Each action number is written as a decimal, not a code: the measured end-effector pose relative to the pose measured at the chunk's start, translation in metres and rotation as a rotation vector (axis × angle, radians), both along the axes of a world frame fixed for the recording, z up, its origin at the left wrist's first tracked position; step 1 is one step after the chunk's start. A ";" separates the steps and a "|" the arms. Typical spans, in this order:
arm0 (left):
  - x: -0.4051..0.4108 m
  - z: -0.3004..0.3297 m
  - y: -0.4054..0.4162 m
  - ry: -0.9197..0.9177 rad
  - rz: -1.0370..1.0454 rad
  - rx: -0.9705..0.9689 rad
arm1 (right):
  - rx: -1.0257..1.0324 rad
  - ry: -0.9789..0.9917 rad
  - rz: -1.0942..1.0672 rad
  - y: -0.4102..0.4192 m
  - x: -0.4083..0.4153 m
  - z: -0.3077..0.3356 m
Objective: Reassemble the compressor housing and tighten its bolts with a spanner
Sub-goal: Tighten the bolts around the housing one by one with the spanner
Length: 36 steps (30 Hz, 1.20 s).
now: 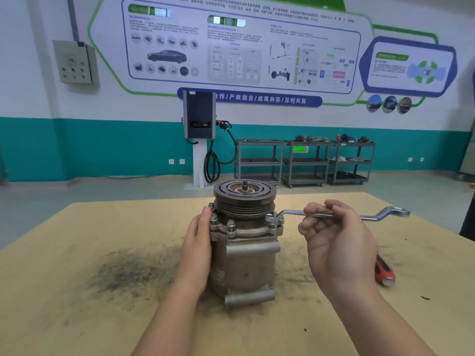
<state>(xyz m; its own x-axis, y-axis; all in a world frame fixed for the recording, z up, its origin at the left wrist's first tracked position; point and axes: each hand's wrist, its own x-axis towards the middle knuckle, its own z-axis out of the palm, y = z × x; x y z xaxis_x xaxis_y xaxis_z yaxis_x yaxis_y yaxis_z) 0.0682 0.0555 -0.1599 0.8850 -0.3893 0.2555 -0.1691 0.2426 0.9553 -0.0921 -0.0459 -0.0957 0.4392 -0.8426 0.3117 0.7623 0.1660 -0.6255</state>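
Most of the job apparently done: compressor [244, 242] upright near the middle of the table [77, 291], housing halves closed together, pulley [245, 199] on top, several bolts [230, 225] seated round the flange. Tightening under way, by the look of it. Spanner [334, 215] level, ring end over a bolt on the right side of the flange, other end free in the air. Right hand [339, 242] curled round the spanner's shank, fingers hooked over it, palm turned up. Left hand [199, 242] flat against the compressor's left side, fingers straight, steadying, gripping nothing. How tight each bolt sits: cannot tell; probably the remaining bolts still due a turn. Red-handled tool [384, 271] on the table just behind the right wrist, untouched. Dark grime smeared over the tabletop left of the compressor.

No brand legible on compressor or spanner. Blue banner [257, 98] on the wall partly readable: "合作/产教融合/成果共享/互利共赢". Poster text above too small to read.
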 end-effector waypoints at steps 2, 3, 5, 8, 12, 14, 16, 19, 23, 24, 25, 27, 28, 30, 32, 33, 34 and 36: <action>0.000 -0.001 0.000 0.011 -0.007 -0.002 | 0.050 -0.009 0.030 -0.003 0.003 0.000; 0.001 -0.002 -0.001 0.017 -0.008 -0.005 | 0.060 -0.006 0.043 -0.006 0.004 0.001; 0.002 -0.002 -0.002 0.023 -0.004 -0.009 | 0.077 0.019 0.080 -0.015 0.008 0.005; 0.003 -0.003 -0.003 0.037 0.002 -0.008 | 0.104 0.076 0.141 -0.031 0.014 0.010; 0.003 -0.003 -0.002 0.032 0.002 0.001 | 0.093 0.102 0.219 -0.042 0.022 0.010; 0.003 -0.003 -0.001 0.032 -0.011 -0.001 | 0.116 0.098 0.255 -0.044 0.026 0.006; 0.003 -0.003 -0.001 0.036 -0.015 -0.011 | 0.184 0.065 0.297 -0.044 0.029 -0.002; 0.002 -0.003 -0.002 0.040 -0.010 -0.006 | 0.211 -0.019 0.316 -0.039 0.026 -0.011; 0.002 -0.002 -0.001 0.047 -0.008 -0.013 | 0.078 -0.077 0.196 -0.027 0.010 -0.023; 0.003 -0.002 -0.001 0.044 -0.007 -0.014 | -0.012 -0.064 0.115 -0.021 0.005 -0.028; 0.002 -0.002 -0.001 0.043 -0.007 -0.013 | -0.131 -0.040 0.012 -0.013 0.000 -0.033; -0.001 0.000 -0.001 0.041 -0.005 -0.012 | -0.462 0.038 -0.245 0.008 -0.006 -0.043; -0.003 0.000 0.000 0.034 -0.010 -0.009 | -0.662 0.092 -0.348 0.018 -0.006 -0.046; -0.003 0.001 0.001 0.034 -0.036 -0.011 | -1.025 0.193 -0.439 0.035 0.000 -0.051; -0.001 0.000 0.000 0.011 -0.021 -0.007 | -1.223 0.297 -0.404 0.048 0.011 -0.050; 0.002 0.000 0.000 -0.028 0.013 0.021 | -1.271 0.349 -0.391 0.053 0.018 -0.048; 0.003 0.001 0.000 -0.050 0.039 0.046 | -1.299 0.398 -0.393 0.057 0.024 -0.045; 0.005 0.002 0.000 -0.029 0.053 0.066 | -1.306 0.442 -0.406 0.061 0.031 -0.041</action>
<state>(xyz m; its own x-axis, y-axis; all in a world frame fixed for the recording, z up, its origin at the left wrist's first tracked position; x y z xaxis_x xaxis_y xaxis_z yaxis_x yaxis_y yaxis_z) 0.0727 0.0550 -0.1577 0.8973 -0.3588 0.2572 -0.2083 0.1697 0.9632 -0.0607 0.0154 -0.1369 0.5057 -0.1535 0.8490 0.3236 -0.8784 -0.3516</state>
